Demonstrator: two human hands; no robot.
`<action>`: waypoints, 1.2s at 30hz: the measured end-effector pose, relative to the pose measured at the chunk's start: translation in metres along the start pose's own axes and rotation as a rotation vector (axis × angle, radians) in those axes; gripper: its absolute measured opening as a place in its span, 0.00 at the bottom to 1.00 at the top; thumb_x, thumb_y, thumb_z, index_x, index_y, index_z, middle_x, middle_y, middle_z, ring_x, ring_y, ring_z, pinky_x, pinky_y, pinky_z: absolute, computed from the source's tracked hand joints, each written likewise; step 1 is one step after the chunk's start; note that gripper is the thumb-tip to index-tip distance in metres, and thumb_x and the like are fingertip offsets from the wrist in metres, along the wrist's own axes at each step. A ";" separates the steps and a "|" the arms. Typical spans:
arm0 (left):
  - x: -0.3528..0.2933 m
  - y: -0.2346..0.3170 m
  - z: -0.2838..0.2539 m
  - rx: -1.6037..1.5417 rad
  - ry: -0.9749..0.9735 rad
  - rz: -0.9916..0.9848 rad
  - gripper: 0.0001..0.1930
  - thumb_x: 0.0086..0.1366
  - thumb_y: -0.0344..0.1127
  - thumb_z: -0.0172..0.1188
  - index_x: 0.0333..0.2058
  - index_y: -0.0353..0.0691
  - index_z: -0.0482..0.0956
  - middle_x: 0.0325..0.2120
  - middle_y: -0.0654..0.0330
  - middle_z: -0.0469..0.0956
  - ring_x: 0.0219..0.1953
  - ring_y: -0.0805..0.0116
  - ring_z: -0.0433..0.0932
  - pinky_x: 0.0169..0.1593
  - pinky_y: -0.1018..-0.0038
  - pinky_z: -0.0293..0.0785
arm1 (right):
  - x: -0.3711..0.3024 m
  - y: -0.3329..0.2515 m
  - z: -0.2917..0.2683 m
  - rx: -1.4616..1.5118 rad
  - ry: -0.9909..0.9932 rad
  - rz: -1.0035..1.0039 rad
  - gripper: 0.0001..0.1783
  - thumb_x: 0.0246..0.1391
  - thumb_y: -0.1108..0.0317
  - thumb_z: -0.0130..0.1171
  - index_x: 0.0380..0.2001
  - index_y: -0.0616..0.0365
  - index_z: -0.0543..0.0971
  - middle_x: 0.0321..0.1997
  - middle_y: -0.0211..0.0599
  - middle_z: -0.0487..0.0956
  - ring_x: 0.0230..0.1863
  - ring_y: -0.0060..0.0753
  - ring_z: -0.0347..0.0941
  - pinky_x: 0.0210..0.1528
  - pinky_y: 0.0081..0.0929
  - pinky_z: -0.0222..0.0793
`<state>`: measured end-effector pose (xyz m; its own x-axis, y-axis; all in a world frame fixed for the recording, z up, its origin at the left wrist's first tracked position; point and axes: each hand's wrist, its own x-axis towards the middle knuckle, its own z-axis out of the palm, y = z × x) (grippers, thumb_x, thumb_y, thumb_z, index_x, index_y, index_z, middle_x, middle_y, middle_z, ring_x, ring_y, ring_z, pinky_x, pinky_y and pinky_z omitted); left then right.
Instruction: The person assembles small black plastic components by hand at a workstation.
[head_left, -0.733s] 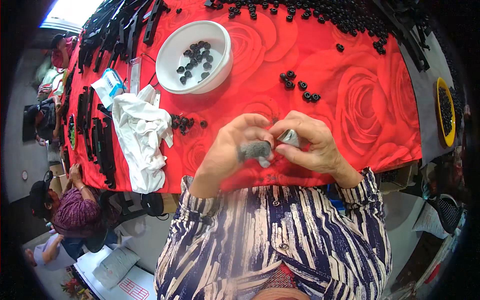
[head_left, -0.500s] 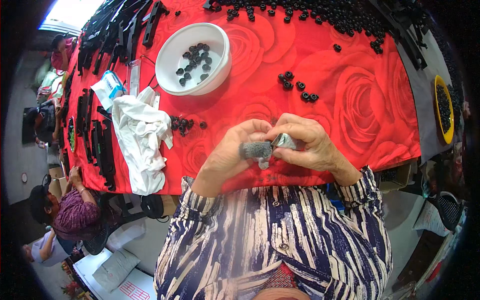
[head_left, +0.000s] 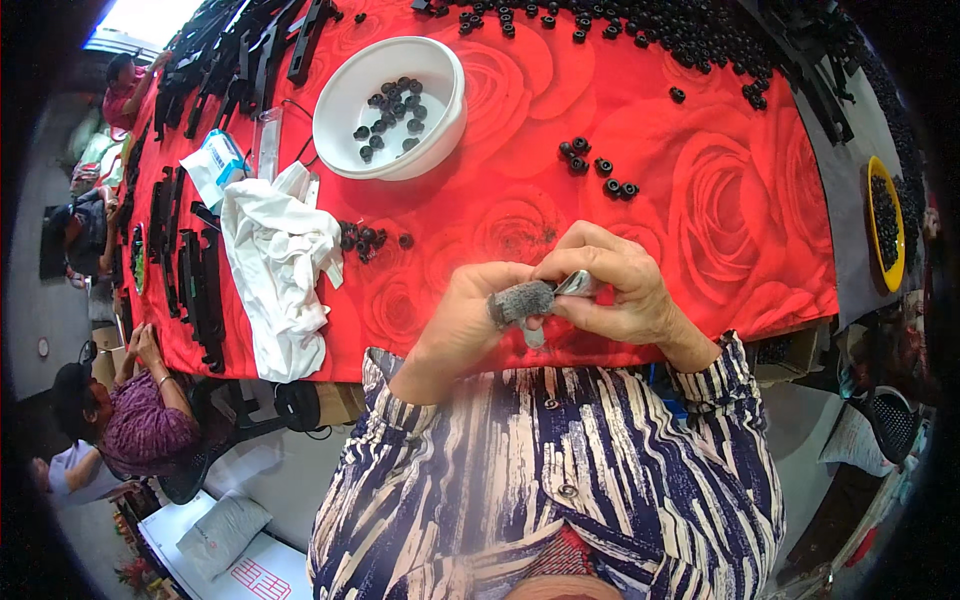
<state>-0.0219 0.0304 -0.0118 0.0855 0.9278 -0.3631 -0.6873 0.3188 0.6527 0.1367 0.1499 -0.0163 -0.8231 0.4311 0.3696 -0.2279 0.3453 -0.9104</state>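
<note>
My left hand (head_left: 462, 312) and my right hand (head_left: 625, 288) meet over the table's near edge. A grey fuzzy band (head_left: 520, 304) lies along the left hand's fingers, seemingly wrapped around one; whitish material shows at its lower end. The left fingers are curled closed, and what they hold, if anything, is hidden. Between its thumb and fingers my right hand pinches a shiny silvery piece (head_left: 574, 284), close to the band's right end. Beyond and to the left lie small black round parts (head_left: 368, 240), beside a crumpled white cloth (head_left: 272, 262).
A white bowl (head_left: 447, 140) holding several black parts stands on the red rose-patterned tablecloth (head_left: 730, 230). More loose parts (head_left: 605, 166) lie right of it, with a large pile (head_left: 680, 30) behind. Long black strips (head_left: 203, 295) line the left. A person (head_left: 150, 420) sits at the left edge.
Both hands have shifted slightly. The grey band now slants up to the right, and the silvery piece has turned in my right fingers. The view has shifted a little.
</note>
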 end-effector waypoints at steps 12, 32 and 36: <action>-0.007 -0.010 0.003 -0.105 0.012 -0.088 0.11 0.62 0.29 0.53 0.40 0.29 0.76 0.30 0.57 0.77 0.29 0.74 0.75 0.32 0.80 0.72 | -0.011 -0.019 0.006 -0.225 0.078 -0.271 0.21 0.33 0.80 0.66 0.38 0.63 0.80 0.27 0.38 0.74 0.25 0.29 0.73 0.25 0.22 0.67; -0.019 -0.006 0.003 -0.021 -0.205 -0.160 0.10 0.60 0.29 0.58 0.38 0.30 0.77 0.29 0.58 0.79 0.28 0.78 0.76 0.30 0.85 0.71 | -0.023 -0.032 0.020 -0.339 0.090 -0.453 0.21 0.35 0.71 0.66 0.37 0.68 0.77 0.20 0.34 0.71 0.16 0.29 0.67 0.16 0.25 0.59; -0.016 -0.009 0.012 -0.131 -0.138 -0.123 0.10 0.62 0.29 0.56 0.40 0.29 0.76 0.29 0.59 0.78 0.28 0.77 0.76 0.31 0.84 0.72 | -0.022 -0.031 0.015 -0.523 0.117 -0.502 0.20 0.35 0.72 0.67 0.35 0.68 0.77 0.19 0.34 0.70 0.15 0.28 0.66 0.16 0.24 0.57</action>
<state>-0.0083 0.0146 -0.0042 0.2656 0.9042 -0.3344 -0.7530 0.4112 0.5136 0.1543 0.1164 0.0012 -0.6173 0.1925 0.7628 -0.2609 0.8647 -0.4293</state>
